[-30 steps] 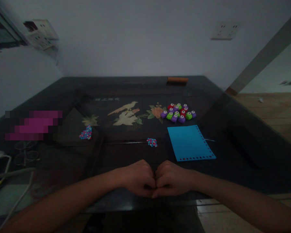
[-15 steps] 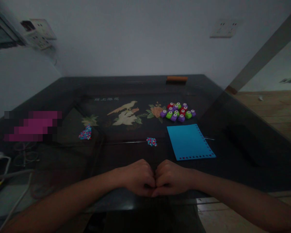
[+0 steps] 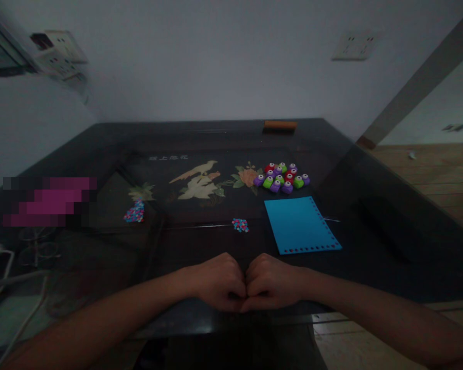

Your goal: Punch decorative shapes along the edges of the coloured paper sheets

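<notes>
i'm seeing the left hand [image 3: 219, 281] and right hand [image 3: 272, 281] curling into fists, knuckles touching, resting near the flat blue punched paper sheet [image 3: 299, 225] on the dark glass table [image 3: 370, 216].

Ahead of you the dark glass counter [image 3: 370, 226] carries a picture of a pale bird [image 3: 198, 180] and flowers under its surface. On its far right side sits a cluster of small purple, green and red punches [image 3: 281, 178]. A second pile of coloured paper bits [image 3: 135, 211] lies well to the left, near a pair of scissors [image 3: 36, 246] that barely shows in the dim light. At the far edge rests an orange block [image 3: 280, 125]. On the wall you have a socket [image 3: 355, 46] upper right, and white cables [image 3: 7, 288] trail at your lower left.
</notes>
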The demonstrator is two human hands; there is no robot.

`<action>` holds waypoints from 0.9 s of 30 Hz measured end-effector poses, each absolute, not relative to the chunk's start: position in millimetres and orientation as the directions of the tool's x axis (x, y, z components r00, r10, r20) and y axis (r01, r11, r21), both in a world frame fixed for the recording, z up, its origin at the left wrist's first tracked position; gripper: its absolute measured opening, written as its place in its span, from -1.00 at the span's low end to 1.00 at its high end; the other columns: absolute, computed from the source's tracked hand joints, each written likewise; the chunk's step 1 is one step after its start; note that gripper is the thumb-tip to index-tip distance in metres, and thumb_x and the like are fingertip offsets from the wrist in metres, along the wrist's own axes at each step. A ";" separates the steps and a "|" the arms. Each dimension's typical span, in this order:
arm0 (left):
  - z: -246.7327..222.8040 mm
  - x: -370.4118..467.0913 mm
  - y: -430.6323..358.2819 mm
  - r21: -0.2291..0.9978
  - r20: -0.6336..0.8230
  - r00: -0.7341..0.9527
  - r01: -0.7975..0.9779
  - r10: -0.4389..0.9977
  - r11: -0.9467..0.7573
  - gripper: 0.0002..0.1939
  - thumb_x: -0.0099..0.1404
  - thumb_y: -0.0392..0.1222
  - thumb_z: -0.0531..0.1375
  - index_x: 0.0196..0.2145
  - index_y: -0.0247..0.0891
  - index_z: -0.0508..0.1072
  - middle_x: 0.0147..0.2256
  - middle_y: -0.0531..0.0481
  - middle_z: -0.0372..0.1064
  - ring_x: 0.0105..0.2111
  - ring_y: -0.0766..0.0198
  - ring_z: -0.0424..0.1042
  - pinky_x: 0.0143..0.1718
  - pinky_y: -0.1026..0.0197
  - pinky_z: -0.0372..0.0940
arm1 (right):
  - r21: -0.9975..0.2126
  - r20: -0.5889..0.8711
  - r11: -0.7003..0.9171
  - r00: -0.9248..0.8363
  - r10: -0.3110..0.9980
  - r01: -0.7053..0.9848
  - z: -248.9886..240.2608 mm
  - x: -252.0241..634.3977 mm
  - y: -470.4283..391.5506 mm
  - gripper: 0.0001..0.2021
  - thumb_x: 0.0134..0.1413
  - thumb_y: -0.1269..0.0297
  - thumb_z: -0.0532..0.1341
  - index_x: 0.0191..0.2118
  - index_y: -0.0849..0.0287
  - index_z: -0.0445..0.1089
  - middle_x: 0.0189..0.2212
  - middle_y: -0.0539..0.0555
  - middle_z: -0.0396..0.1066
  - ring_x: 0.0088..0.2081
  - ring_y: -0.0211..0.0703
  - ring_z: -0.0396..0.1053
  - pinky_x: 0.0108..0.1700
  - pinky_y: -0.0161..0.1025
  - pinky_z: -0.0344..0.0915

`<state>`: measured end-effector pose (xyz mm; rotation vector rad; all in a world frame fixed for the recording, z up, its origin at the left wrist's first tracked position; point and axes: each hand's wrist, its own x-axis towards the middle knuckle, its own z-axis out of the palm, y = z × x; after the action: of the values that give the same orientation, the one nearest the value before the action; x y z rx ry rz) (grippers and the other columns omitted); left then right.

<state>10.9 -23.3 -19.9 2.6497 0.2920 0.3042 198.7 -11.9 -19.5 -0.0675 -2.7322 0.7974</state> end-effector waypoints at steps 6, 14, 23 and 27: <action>-21.5 10.0 -23.6 0.466 0.181 0.950 0.146 0.255 -0.873 -0.75 0.17 -0.20 0.20 -0.64 -0.21 0.37 -0.66 0.11 0.39 -0.65 0.37 0.33 -0.62 0.23 0.06 | -0.537 0.243 0.843 -0.961 0.132 -0.020 -18.0 198.0 -11.9 -0.58 0.23 0.11 0.06 -0.56 0.21 0.40 -0.64 0.02 0.43 -0.59 -0.31 0.33 -0.50 -0.31 0.09; -19.9 10.7 -23.7 0.446 0.176 0.953 0.147 0.248 -0.883 -0.75 0.15 -0.21 0.22 -0.66 -0.21 0.37 -0.65 0.10 0.39 -0.63 0.36 0.33 -0.60 0.22 0.06 | -0.524 0.216 0.852 -0.967 0.136 0.003 -17.8 197.9 -11.4 -0.59 0.21 0.12 0.09 -0.58 0.20 0.39 -0.65 0.00 0.42 -0.59 -0.33 0.32 -0.50 -0.34 0.08; -20.3 11.9 -25.2 0.389 0.197 0.952 0.143 0.234 -0.910 -0.76 0.16 -0.20 0.23 -0.64 -0.24 0.38 -0.65 0.06 0.39 -0.63 0.35 0.34 -0.58 0.25 0.09 | -0.667 0.036 0.737 -0.983 0.178 0.109 3.7 200.4 -9.7 -0.63 0.16 0.08 0.14 -0.51 0.24 0.46 -0.66 0.00 0.40 -0.61 -0.36 0.27 -0.52 -0.40 0.07; -8.7 15.6 -25.1 0.349 0.254 0.933 0.157 0.254 -0.924 -0.79 0.25 -0.17 0.16 -0.51 -0.25 0.43 -0.59 0.02 0.41 -0.57 0.32 0.37 -0.52 0.25 0.14 | -0.815 -0.116 0.538 -0.971 0.211 0.214 36.4 218.2 -3.6 -0.65 0.16 0.12 0.15 -0.52 0.26 0.42 -0.64 -0.04 0.37 -0.59 -0.38 0.29 -0.51 -0.44 0.13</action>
<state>15.6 -25.1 -8.7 2.7636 0.3023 0.4248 218.2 -3.6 36.4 -0.3816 -2.7582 1.4618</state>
